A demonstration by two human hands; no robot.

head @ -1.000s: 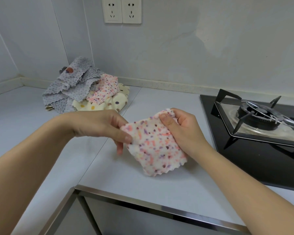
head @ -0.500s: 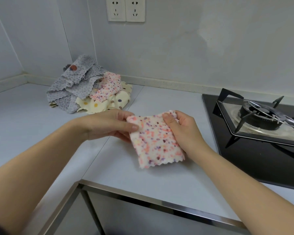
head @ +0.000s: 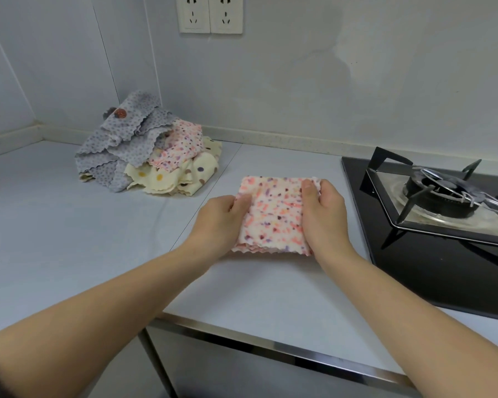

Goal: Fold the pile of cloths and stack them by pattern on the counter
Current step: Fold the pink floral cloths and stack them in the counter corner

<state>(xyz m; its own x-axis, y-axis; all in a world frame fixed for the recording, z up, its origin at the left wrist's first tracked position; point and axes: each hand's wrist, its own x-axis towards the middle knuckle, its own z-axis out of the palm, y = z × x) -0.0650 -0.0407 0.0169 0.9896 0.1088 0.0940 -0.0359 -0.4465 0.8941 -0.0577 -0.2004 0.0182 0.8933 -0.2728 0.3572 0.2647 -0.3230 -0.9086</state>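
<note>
Fingers of both hands lay hidden beneath the folded speckled cloth (head: pixel 273 216); only the thumbs showed on its upper face. The left hand (head: pixel 217 222) pinched the cloth's edge farther from the gas stove (head: pixel 443 202), and the right hand (head: pixel 324 218) pinched the edge nearer it. Whether the cloth rested on the desk (head: pixel 69 225) or hung just above it could not be told. The stove was cut off by the frame edge. A reddish round object atop the pile of unfolded cloths (head: pixel 144 156) was too small to identify. The folded cloth, just beside the stove, formed a soft, nearly square pad of several layers, white with pink, orange and purple flecks and a scalloped near edge. The pile, well apart from the stove, held crumpled grey dotted, speckled pink and cream polka-dot pieces with zigzag edges. The desk was smooth and pale; the stove was glossy black with a metal grate.
</note>
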